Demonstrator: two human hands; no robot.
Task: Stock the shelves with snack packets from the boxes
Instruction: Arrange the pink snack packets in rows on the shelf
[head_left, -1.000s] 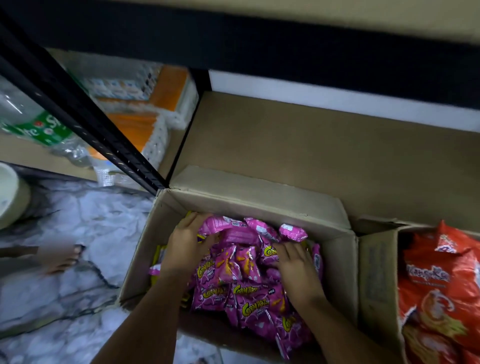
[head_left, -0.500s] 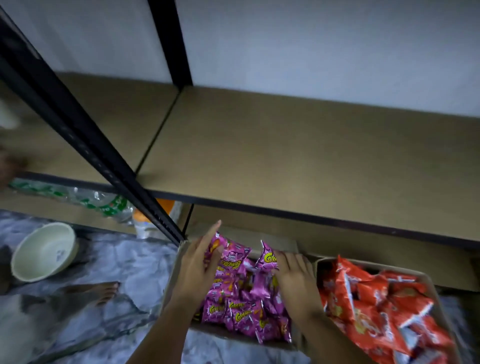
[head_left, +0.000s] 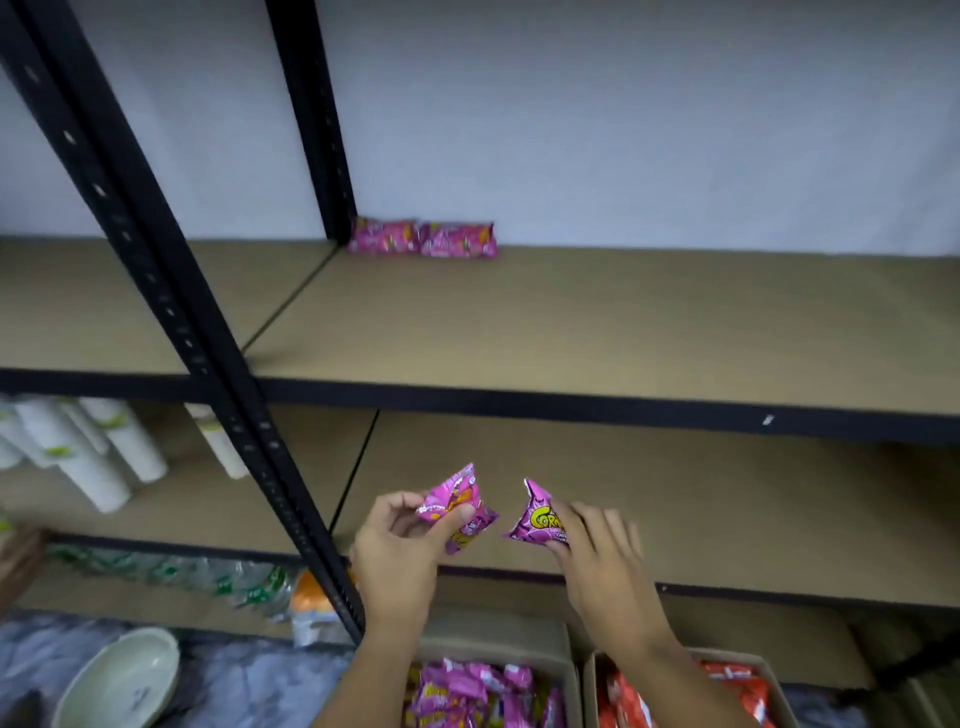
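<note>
Two pink snack packets are held up in front of a black metal shelving unit. The left hand (head_left: 402, 545) pinches one pink packet (head_left: 457, 512) between thumb and fingers, the packet tilted with its top corner pointing up. The right hand (head_left: 597, 551) grips a second pink packet (head_left: 535, 519) with yellow lettering, fingers closed over its right side. The two packets are near each other but apart, both raised in front of the middle shelf (head_left: 675, 499), whose brown board is bare behind them.

Below the hands, at the near edge, an open cardboard box (head_left: 498, 642) is full of more pink packets (head_left: 478, 696). Just beside it on the right, a second open box (head_left: 587, 691) holds orange-red snack packets (head_left: 737, 686).

On the upper shelf (head_left: 571, 332), at the far back against the white wall, two pink packets (head_left: 422, 238) lie side by side, touching, next to a rear black upright (head_left: 311, 119).

A slanted black perforated post (head_left: 171, 312) crosses the view from upper left down to the near left of the pink box, standing just left of the left hand. Left of the post, stacks of white paper cups (head_left: 88, 452) lie on their sides on the middle shelf. Lower down are clear plastic bottles with green labels (head_left: 208, 571) and an orange-topped package (head_left: 311, 605). A pale bowl (head_left: 119, 680) sits on the marbled floor at the near left.
</note>
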